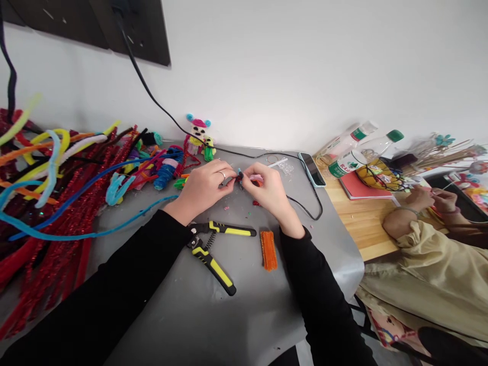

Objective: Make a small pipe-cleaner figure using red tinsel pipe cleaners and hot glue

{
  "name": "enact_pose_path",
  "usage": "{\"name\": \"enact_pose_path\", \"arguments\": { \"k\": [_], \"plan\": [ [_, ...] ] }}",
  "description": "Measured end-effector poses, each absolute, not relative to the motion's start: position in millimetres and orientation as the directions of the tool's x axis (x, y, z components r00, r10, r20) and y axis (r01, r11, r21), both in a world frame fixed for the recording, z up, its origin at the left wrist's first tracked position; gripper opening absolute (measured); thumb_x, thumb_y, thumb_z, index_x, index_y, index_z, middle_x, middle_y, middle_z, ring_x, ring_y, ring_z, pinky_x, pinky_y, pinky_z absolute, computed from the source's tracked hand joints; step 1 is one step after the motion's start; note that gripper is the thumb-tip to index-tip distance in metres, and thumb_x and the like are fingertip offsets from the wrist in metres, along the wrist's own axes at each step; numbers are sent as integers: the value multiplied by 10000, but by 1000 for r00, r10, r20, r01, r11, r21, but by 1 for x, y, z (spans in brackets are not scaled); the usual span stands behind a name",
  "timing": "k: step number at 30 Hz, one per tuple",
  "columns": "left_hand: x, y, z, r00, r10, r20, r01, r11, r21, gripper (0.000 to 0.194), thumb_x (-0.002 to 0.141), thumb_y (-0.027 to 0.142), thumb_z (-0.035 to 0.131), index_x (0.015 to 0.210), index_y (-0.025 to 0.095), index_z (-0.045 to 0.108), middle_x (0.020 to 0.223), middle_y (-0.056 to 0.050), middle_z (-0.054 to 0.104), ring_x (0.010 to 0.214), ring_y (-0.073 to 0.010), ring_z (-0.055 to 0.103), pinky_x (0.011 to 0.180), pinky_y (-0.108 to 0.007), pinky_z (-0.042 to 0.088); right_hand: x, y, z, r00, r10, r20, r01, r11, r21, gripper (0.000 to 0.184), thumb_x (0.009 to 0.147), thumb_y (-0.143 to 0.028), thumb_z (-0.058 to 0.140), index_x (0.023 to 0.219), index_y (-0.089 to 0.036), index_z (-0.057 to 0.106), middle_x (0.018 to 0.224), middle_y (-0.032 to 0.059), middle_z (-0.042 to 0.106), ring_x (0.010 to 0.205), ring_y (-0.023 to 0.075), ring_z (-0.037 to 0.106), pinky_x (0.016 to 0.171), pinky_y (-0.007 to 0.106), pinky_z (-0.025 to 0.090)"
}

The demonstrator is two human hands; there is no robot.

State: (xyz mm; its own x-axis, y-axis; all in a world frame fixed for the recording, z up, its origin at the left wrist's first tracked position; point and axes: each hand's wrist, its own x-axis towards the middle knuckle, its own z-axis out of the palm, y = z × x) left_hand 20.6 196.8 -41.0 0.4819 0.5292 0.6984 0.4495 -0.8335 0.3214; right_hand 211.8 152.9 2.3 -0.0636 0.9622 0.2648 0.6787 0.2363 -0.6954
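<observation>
My left hand point(204, 187) and my right hand point(269, 192) meet over the grey table point(244, 305), both in black sleeves. Their fingers are pinched together on a small pipe-cleaner piece point(244, 177) with red, blue and pink parts. A ring shows on my left hand. Yellow-and-black pliers point(213, 249) lie open just below my left wrist. A short bundle of orange pipe cleaners point(269, 250) lies below my right wrist.
A heap of coloured pipe cleaners point(57, 183) covers the left side. A small pipe-cleaner figure point(199, 134) stands at the wall. A black cable point(305, 206) runs to a phone point(311, 169). Another person in a beige sleeve point(423, 259) works at the right beside bottles point(354, 152).
</observation>
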Motion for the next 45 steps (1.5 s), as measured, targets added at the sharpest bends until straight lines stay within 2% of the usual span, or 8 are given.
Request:
{"name": "enact_pose_path", "arguments": {
  "k": [11, 17, 22, 30, 35, 40, 42, 45],
  "plan": [
    [22, 195, -38, 331, 647, 687, 357, -760, 543, 177, 931, 187, 580, 910, 173, 756, 927, -56, 775, 754, -159, 705, 635, -245, 595, 210, 151, 5, -129, 913, 388, 696, 362, -620, 127, 905, -271, 582, 781, -245, 579, 798, 20, 677, 783, 197, 602, 792, 347, 462],
    [19, 195, -31, 248, 701, 668, 381, -705, 599, 169, 920, 194, 592, 927, 168, 759, 939, -54, 784, 724, -152, 702, 590, -236, 566, 211, 151, 6, -98, 894, 437, 680, 381, -627, 123, 908, -256, 581, 786, -243, 576, 807, 12, 677, 802, 193, 605, 773, 330, 456],
    [20, 192, -27, 260, 661, 704, 350, -744, 569, 245, 963, 224, 553, 1006, 182, 791, 1027, -65, 793, 879, -189, 740, 734, -271, 609, 213, 151, 5, -67, 889, 454, 670, 377, -640, 145, 930, -258, 589, 787, -239, 586, 799, 5, 675, 796, 190, 595, 761, 327, 442],
    [20, 194, -23, 326, 846, 421, 138, -484, 864, 330, 965, 460, 655, 1009, 164, 794, 1039, -95, 783, 919, -216, 723, 635, -236, 573, 213, 150, 9, -135, 875, 464, 610, 443, -657, 166, 1028, -306, 565, 934, -237, 683, 907, 38, 706, 873, 208, 640, 818, 356, 491],
    [19, 196, -21, 272, 884, 380, 78, -414, 907, 347, 916, 497, 717, 961, 162, 795, 988, -95, 792, 865, -219, 728, 598, -235, 556, 212, 150, 7, -153, 890, 430, 605, 428, -671, 185, 1038, -375, 584, 990, -239, 699, 974, 58, 744, 935, 220, 672, 844, 362, 525],
    [17, 200, -26, 102, 920, 378, 115, -389, 914, 379, 896, 527, 711, 945, 160, 787, 939, -84, 792, 715, -184, 705, 602, -259, 568, 225, 154, 5, 166, 898, 408, 702, 184, -688, 120, 975, -348, 595, 966, -234, 631, 896, 43, 748, 817, 203, 670, 802, 348, 523],
    [17, 202, -29, 5, 929, 370, 122, -367, 922, 373, 891, 514, 710, 956, 153, 775, 930, -82, 792, 686, -172, 699, 602, -260, 563, 234, 155, 6, 289, 884, 367, 787, -1, -617, 72, 930, -293, 585, 878, -243, 576, 851, 44, 728, 757, 205, 634, 745, 348, 482],
    [17, 205, -34, -111, 927, 359, 132, -344, 930, 357, 900, 489, 700, 990, 148, 756, 955, -87, 794, 719, -174, 711, 632, -265, 575, 245, 152, 11, 336, 914, 230, 835, -176, -521, 153, 911, -292, 564, 774, -253, 509, 825, 50, 711, 761, 220, 616, 708, 348, 429]
  ]
}}
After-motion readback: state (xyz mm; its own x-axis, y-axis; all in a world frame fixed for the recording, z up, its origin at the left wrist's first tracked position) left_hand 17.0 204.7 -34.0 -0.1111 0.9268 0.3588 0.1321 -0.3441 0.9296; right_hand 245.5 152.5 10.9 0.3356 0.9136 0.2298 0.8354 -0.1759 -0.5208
